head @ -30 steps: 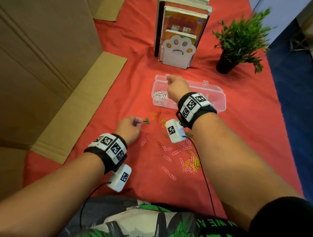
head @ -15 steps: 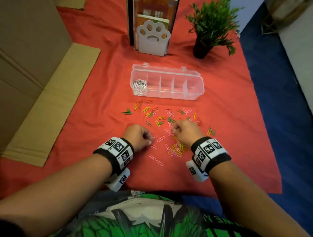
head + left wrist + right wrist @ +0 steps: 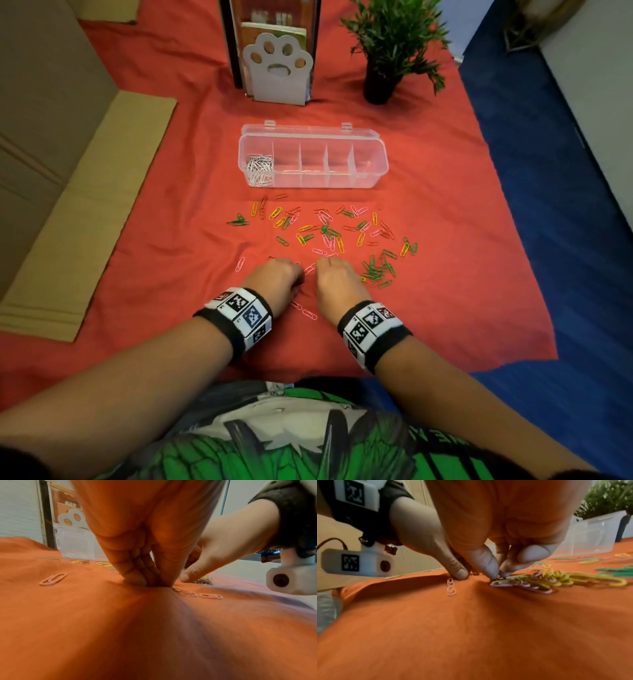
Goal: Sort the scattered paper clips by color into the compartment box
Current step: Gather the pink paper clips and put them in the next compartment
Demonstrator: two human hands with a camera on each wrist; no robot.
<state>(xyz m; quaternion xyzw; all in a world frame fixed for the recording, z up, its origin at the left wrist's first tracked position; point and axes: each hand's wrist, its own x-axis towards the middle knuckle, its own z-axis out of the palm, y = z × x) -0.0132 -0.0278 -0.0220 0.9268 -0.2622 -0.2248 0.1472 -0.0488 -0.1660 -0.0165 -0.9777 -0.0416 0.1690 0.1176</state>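
Your left hand (image 3: 274, 279) and right hand (image 3: 337, 281) sit side by side, knuckles up, on the red cloth (image 3: 445, 308), close to your body. Both are bunched, fingers curled down so the tips meet the fabric.

In the left wrist view your left thumb and fingertips (image 3: 135, 578) press together into the cloth, which dimples under them. Whether a clip is caught between them I cannot tell — nothing shows in the pinch. Two pink clips (image 3: 211, 596) lie flat just to the right of that pinch, and a single pink clip (image 3: 53, 579) lies apart to its left.

In the right wrist view your right thumb and forefinger (image 3: 488, 563) close at the edge of a tangled heap of pink and yellow clips (image 3: 539, 582); the tips touch the heap, yet I cannot tell whether any one clip is actually held. A small pink chain (image 3: 451, 588) lies just left of that pinch, under your left thumb.

Beyond both hands the loose clips (image 3: 325, 229) — green, yellow, pink, red — spread across the cloth, with a green cluster (image 3: 376, 270) just right of your right hand. Farther off stands the clear compartment box (image 3: 376, 161), lid open; its leftmost compartment holds white clips (image 3: 260, 168). Behind it are a paw-shaped bookend (image 3: 277, 68) and a potted plant (image 3: 394, 34).
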